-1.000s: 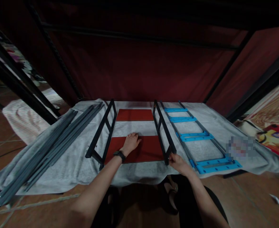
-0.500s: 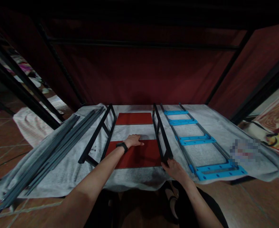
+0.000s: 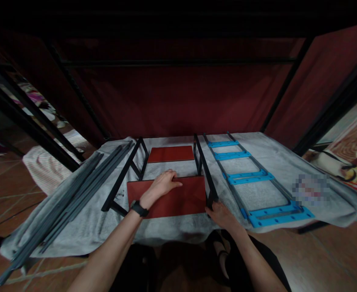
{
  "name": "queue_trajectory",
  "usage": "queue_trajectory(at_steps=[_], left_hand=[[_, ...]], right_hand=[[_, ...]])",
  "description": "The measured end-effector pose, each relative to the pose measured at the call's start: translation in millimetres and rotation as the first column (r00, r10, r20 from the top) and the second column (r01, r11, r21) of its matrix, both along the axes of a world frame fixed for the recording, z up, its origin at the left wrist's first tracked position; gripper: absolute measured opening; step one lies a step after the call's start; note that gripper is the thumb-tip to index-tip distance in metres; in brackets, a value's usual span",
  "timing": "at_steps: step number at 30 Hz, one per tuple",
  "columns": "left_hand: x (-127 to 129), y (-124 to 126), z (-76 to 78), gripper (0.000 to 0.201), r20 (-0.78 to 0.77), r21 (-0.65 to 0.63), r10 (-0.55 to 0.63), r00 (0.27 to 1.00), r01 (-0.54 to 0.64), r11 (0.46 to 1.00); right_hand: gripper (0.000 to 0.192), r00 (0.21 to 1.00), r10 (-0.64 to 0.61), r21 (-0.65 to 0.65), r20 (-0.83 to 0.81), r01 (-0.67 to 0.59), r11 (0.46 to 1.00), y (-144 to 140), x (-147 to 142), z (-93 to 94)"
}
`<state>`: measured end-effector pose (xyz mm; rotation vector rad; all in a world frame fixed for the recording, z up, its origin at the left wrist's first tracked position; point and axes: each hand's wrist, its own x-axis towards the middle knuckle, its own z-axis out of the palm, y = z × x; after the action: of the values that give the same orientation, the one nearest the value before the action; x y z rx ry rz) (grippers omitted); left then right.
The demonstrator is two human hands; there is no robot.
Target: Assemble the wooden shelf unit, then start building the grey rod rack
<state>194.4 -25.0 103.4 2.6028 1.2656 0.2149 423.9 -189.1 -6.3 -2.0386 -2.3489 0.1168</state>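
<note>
My left hand (image 3: 161,187), with a dark watch on the wrist, grips the far edge of the nearer red board (image 3: 181,198). Its thumb lies on top while the fingertips are hidden past the edge. This board looks raised from the cloth, its left end overlapping the left black metal frame (image 3: 122,177). My right hand (image 3: 222,214) closes around the near end of the right black metal frame (image 3: 205,164), beside the board's right corner. Farther back, a second red board (image 3: 170,154) lies between the two frames.
Grey cloth (image 3: 251,198) covers the low platform. Grey tubes (image 3: 75,196) lie along the left, with small screws (image 3: 119,196) near the left frame. On the right lies a ladder-like rack with blue crosspieces (image 3: 249,178). Dark posts (image 3: 283,87) rise around the platform.
My left hand has shifted slightly left, carrying the nearer red board left and up on that side. My right hand stays at the black frame's end. The view has tilted slightly.
</note>
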Motion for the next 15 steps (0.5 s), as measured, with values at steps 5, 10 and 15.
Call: queue_trajectory(at_steps=[5, 10, 15], left_hand=[[-10.3, -65.7, 17.3, 0.024, 0.005, 0.103, 0.089, 0.996, -0.090, 0.991], [-14.3, -98.0, 15.6, 0.017, 0.001, 0.188, 0.049, 0.999, -0.049, 0.981], [-1.5, -110.0, 11.7, 0.029, 0.022, 0.211, -0.086, 0.996, 0.079, 0.974]], right_hand=[[0.028, 1.000, -0.021, -0.025, 0.008, 0.021, 0.999, -1.8, -1.3, 1.6], [0.030, 0.995, 0.018, 0.047, 0.095, -0.023, 0.999, -7.8, -3.7, 0.3], [0.032, 0.998, -0.020, 0.065, 0.056, 0.016, 0.998, -11.1, -7.0, 6.3]])
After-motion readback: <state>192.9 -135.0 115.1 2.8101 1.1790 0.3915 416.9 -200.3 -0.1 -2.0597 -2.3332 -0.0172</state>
